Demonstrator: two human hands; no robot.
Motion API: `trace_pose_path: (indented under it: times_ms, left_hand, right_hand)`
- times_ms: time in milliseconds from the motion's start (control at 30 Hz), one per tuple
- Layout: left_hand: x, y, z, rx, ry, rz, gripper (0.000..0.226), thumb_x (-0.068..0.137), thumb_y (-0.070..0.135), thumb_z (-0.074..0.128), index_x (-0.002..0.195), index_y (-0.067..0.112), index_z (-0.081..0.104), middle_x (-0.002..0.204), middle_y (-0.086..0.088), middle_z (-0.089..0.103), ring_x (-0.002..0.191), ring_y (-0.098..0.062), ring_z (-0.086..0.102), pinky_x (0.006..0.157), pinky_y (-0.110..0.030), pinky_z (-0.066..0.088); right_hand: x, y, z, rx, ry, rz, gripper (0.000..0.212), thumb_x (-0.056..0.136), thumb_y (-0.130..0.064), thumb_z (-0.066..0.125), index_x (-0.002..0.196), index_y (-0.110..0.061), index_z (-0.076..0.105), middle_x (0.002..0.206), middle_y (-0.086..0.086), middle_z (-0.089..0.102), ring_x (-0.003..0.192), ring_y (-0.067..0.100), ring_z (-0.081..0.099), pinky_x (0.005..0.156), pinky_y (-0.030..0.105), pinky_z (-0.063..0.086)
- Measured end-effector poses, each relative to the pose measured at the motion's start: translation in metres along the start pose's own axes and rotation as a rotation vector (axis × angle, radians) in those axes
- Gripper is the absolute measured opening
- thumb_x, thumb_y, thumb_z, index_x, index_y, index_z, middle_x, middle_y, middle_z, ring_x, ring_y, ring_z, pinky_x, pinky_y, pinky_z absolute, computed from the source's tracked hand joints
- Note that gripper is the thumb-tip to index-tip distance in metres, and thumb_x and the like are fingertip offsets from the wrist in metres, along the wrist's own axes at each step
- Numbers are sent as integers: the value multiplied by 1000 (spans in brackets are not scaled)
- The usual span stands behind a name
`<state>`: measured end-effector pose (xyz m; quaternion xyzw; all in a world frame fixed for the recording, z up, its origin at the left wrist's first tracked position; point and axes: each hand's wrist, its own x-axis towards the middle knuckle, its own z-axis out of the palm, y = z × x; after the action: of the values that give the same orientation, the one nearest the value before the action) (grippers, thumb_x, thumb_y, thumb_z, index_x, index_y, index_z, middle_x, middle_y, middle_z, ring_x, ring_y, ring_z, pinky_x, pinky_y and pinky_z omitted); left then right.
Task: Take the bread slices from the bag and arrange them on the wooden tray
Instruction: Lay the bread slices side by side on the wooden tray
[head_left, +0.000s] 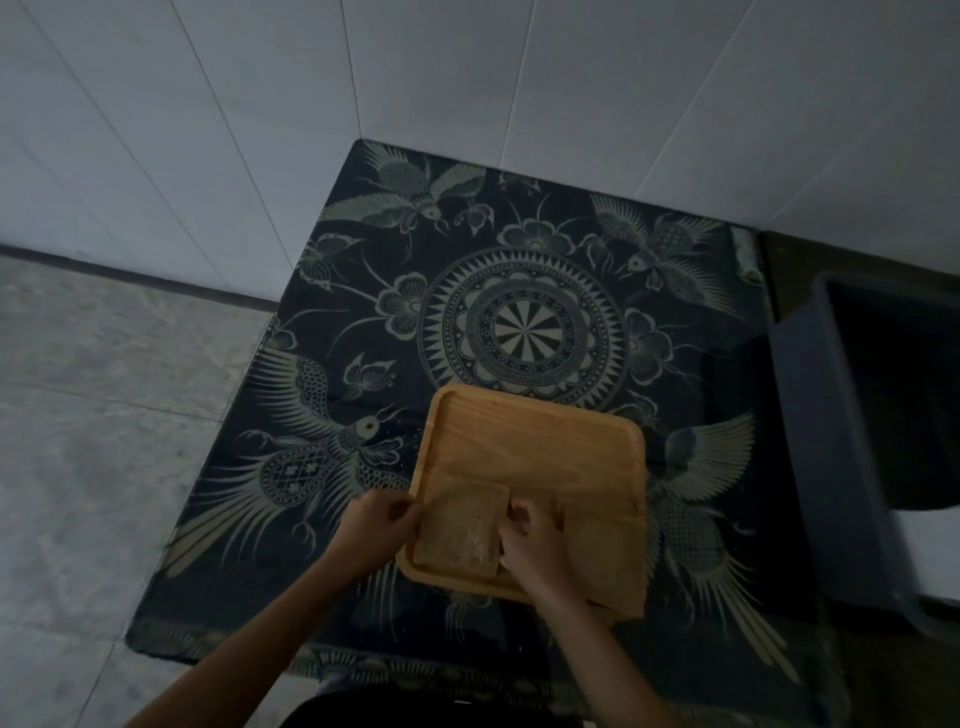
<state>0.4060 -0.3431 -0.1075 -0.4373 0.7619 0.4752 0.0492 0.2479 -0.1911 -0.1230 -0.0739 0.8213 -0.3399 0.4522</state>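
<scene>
- The wooden tray (540, 447) lies on the patterned cloth (363, 312), its near edge under both hands and most of its bare surface stretching away beyond the fingertips.
- One bread slice (460, 530) lies flat in the tray's near-left corner, directly between the two hands.
- The left hand (379, 530) pinches the slice's left edge; the right hand (530, 540) is curled over its right edge, fingers bent onto it.
- To the right of the right hand, a pale flat shape (608, 556) covers the tray's near-right part; whether it is a second slice or the bag, I cannot tell in this dim light.
- No bag is clearly visible.
- Judgement: the arranging is at an early stage, with one slice being settled and most of the tray unfilled.
</scene>
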Motion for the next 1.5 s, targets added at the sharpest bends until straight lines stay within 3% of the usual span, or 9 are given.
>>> trace_pose_path:
  times_ms: [200,367,633,833,967,1133,1233,1333,1500]
  left_hand:
    - [0,-4,1,-32,-6,-17,23,97,30,60,86,26,80,67,10,75,64,6,69,56,-4,43]
    - [-1,-3,0,-29,0,-30,23,96,30,60,84,26,80,65,12,76,63,7,69,60,-12,46]
    - [0,-5,4,-37,3,-35,24,96,29,61,80,27,79,66,15,76,61,3,71,63,-18,54]
    - [-2,-2,5,-53,19,-72,23,96,30,61,82,27,78,68,12,77,63,3,71,64,-20,54]
    - [-1,8,3,-12,-21,-85,22,98,30,58,99,21,78,85,5,79,78,-4,73,75,-27,58]
    - [1,33,9,173,64,-11,28,97,30,59,118,16,72,112,0,76,98,-12,69,80,-25,49]
    - [4,54,17,189,124,16,27,97,31,59,117,18,72,112,2,76,93,-9,69,75,-24,46]
    - [9,73,28,149,120,60,26,97,31,60,116,19,71,111,5,74,88,-5,65,72,-21,45]
    - [17,104,53,96,21,145,24,97,31,60,115,22,71,108,11,72,91,0,66,78,-16,49]
  right_hand:
    - [-2,3,1,-4,7,-20,42,103,-46,54,139,-24,58,111,-6,69,97,12,71,92,44,63]
    - [-5,5,1,10,8,-6,46,100,-51,54,140,-26,57,117,-4,68,103,15,69,95,44,61]
    - [-3,6,1,-39,9,-10,46,99,-52,54,139,-30,56,100,-15,65,88,11,71,88,45,64]
    - [2,4,-5,-18,-63,7,46,101,-49,55,141,-28,54,103,-14,63,94,12,70,92,46,63]
    - [5,4,-12,2,-132,27,40,102,-46,55,139,-31,52,100,-15,62,93,9,68,93,43,63]
    - [-5,-9,-34,77,-241,6,11,98,-50,62,98,-44,53,103,-11,64,91,5,68,71,23,60]
    - [-3,-13,-57,99,-246,-37,16,100,-43,60,114,-35,59,109,-6,65,97,9,69,69,20,58]
    - [0,-12,-84,134,-211,-81,19,97,-41,61,113,-31,67,102,-4,69,88,10,70,70,24,58]
    - [9,-4,-127,128,-93,-136,8,98,-43,62,98,-37,67,94,-2,74,85,13,73,86,45,62]
